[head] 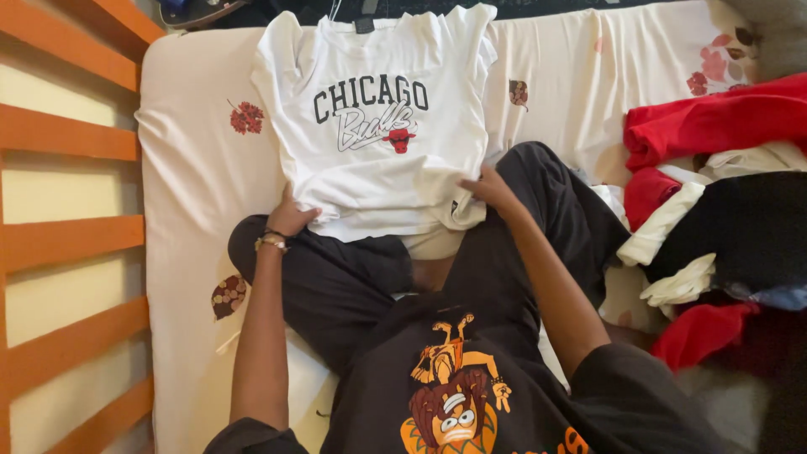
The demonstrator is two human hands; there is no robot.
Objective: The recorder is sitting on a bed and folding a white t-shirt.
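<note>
From my feed, the orange wooden rail on the far left is cut off by the frame edge; I count five slats. Next comes the cream bedsheet with leaf prints, four of them clear, others half hidden or cropped. My left hand rests at the lower left hem of the one white T-shirt, fingertips tucked under the cloth, so I cannot tell whether they pinch it. The shirt lies flat, front up, on the sheet and over my dark-trousered knees; its collar reaches the top edge. My right hand grips the bunched lower right hem, fingers closed on the fabric. To the right sits a clothes pile: red, white and black pieces, overlapping too much to count, cropped at the right edge.
</note>
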